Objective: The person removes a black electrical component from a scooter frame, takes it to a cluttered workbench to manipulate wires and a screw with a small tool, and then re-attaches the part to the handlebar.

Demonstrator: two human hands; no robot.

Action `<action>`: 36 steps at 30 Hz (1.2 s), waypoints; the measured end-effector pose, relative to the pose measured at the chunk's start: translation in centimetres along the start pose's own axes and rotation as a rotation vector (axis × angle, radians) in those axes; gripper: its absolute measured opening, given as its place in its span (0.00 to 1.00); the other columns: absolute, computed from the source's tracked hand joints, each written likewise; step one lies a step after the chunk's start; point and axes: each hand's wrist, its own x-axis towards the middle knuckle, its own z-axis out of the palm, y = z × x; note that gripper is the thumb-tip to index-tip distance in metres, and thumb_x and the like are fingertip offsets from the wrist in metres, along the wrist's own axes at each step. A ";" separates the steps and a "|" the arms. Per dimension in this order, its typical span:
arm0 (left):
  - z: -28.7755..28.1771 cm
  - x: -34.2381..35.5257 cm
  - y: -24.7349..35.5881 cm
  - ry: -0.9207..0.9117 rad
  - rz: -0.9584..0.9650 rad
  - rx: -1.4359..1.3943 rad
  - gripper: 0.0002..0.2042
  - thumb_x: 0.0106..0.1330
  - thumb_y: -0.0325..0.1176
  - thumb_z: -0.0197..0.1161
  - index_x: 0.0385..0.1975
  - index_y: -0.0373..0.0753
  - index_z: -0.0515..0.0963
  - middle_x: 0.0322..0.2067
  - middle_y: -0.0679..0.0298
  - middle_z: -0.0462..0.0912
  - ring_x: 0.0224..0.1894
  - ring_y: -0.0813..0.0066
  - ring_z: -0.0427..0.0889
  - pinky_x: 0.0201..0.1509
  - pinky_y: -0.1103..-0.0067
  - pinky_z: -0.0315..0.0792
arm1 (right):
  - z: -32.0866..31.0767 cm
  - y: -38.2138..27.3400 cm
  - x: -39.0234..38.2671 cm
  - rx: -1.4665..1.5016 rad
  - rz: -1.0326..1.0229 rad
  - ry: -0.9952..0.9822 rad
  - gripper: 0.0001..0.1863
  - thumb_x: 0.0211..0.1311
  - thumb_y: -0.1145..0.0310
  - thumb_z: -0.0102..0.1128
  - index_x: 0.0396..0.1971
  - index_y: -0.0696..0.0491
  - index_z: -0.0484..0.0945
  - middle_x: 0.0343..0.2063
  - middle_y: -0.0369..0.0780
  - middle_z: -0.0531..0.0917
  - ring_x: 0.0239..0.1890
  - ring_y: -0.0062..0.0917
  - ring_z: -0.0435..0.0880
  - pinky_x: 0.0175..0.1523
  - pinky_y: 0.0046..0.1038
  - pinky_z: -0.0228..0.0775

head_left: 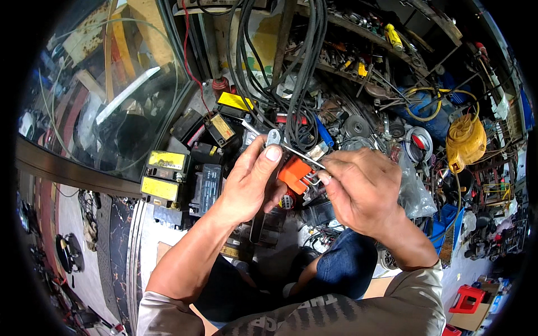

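Observation:
My left hand [249, 176] is closed, its thumb pressed on a small grey metal piece [273, 136] with a rounded end. My right hand [361, 187] pinches a thin metal rod [304, 155] that runs toward the grey piece. Between the hands sits an orange holder [294, 173] with several bent metal keys sticking out, which looks like a hex key set. My right thumb lies by those keys; which fingers support the holder is hidden. Below my left hand a dark long bar [257, 227] points down; I cannot tell whether it is held.
Batteries with yellow labels [159, 189] stand to the left, beside a glass panel [112, 95]. Thick black cables [305, 73] hang ahead. Shelves of tools [358, 42], a yellow hose reel [466, 140] and a clear plastic bag [414, 190] are on the right.

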 end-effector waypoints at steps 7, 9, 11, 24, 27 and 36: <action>-0.4 -0.1 0.1 0.018 0.049 0.093 0.21 0.83 0.50 0.53 0.59 0.37 0.68 0.28 0.65 0.78 0.16 0.85 0.69 0.16 0.85 0.60 | -1.2 -0.3 1.0 -0.169 -0.109 -0.117 0.12 0.49 0.71 0.75 0.35 0.54 0.84 0.30 0.35 0.83 0.27 0.30 0.82 0.33 0.35 0.71; -0.6 0.0 0.0 0.021 0.064 0.137 0.20 0.83 0.49 0.53 0.58 0.38 0.69 0.27 0.66 0.78 0.17 0.86 0.69 0.18 0.85 0.61 | -1.9 -0.5 1.3 -0.167 -0.098 -0.191 0.12 0.51 0.72 0.76 0.36 0.55 0.86 0.32 0.38 0.86 0.28 0.33 0.83 0.34 0.34 0.72; -0.6 0.0 0.1 0.035 0.068 0.172 0.19 0.83 0.48 0.54 0.58 0.38 0.70 0.27 0.67 0.77 0.19 0.86 0.69 0.20 0.85 0.61 | -1.5 -0.1 1.3 -0.029 -0.037 -0.168 0.08 0.54 0.72 0.74 0.32 0.54 0.83 0.28 0.38 0.82 0.26 0.33 0.81 0.32 0.36 0.71; -0.6 -0.5 0.4 0.010 0.207 0.277 0.21 0.81 0.48 0.56 0.58 0.34 0.72 0.32 0.67 0.79 0.25 0.86 0.72 0.26 0.85 0.66 | 1.2 -0.4 -1.1 1.360 0.927 -0.128 0.15 0.77 0.63 0.61 0.35 0.61 0.83 0.26 0.42 0.88 0.23 0.21 0.85 0.27 0.21 0.76; -0.9 -0.6 0.3 -0.017 0.272 0.308 0.22 0.81 0.48 0.57 0.59 0.33 0.72 0.33 0.67 0.80 0.26 0.86 0.72 0.28 0.84 0.67 | 1.7 -1.1 -1.7 1.627 1.061 -0.080 0.15 0.77 0.64 0.60 0.35 0.61 0.83 0.26 0.43 0.87 0.23 0.23 0.86 0.27 0.21 0.77; -0.9 -0.1 0.4 -0.067 0.511 0.450 0.23 0.80 0.46 0.58 0.59 0.30 0.72 0.42 0.58 0.86 0.42 0.75 0.83 0.49 0.76 0.78 | 2.9 -2.4 -3.2 2.078 1.179 0.121 0.13 0.77 0.65 0.58 0.37 0.60 0.82 0.23 0.46 0.85 0.17 0.27 0.79 0.25 0.30 0.72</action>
